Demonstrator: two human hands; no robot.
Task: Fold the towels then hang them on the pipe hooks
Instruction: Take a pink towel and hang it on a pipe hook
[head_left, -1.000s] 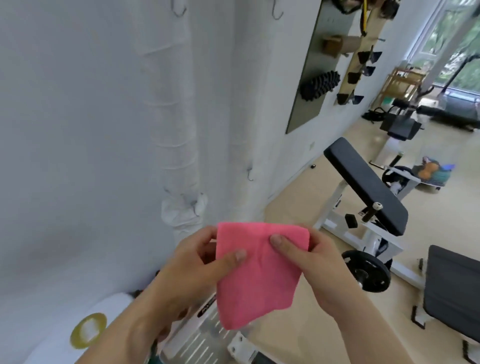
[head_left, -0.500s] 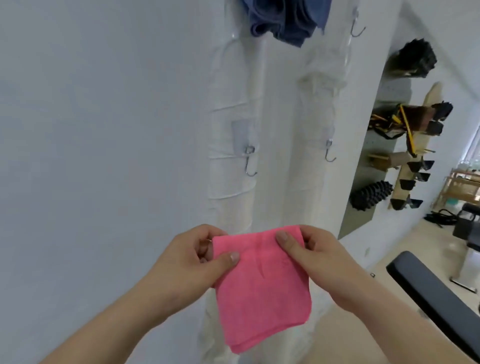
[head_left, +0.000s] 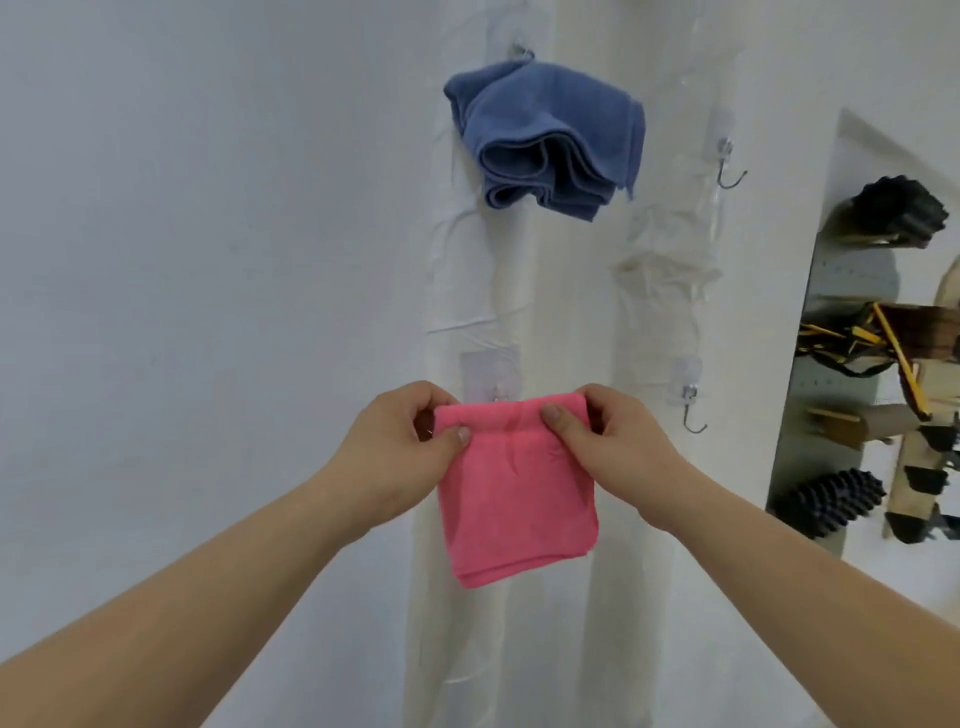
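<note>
A folded pink towel (head_left: 514, 499) hangs from both my hands in front of two white wrapped pipes. My left hand (head_left: 402, 447) pinches its top left corner and my right hand (head_left: 613, 441) pinches its top right corner. The towel's top edge covers the lower hook on the left pipe; only that hook's clear adhesive pad (head_left: 489, 371) shows above it. A folded blue towel (head_left: 545, 140) hangs on the upper hook of the left pipe. The right pipe carries two bare metal hooks, an upper hook (head_left: 730, 174) and a lower hook (head_left: 693, 418).
A plain white wall (head_left: 208, 234) fills the left side. On the right, a wall board (head_left: 831, 338) holds a black spiky roller (head_left: 826, 501), dark gear and yellow-black bands (head_left: 862, 343).
The view has tilted up from the weight bench and floor to the pipes. Both hands have raised the pink towel up to the lower left hook. The blue towel has come fully into view.
</note>
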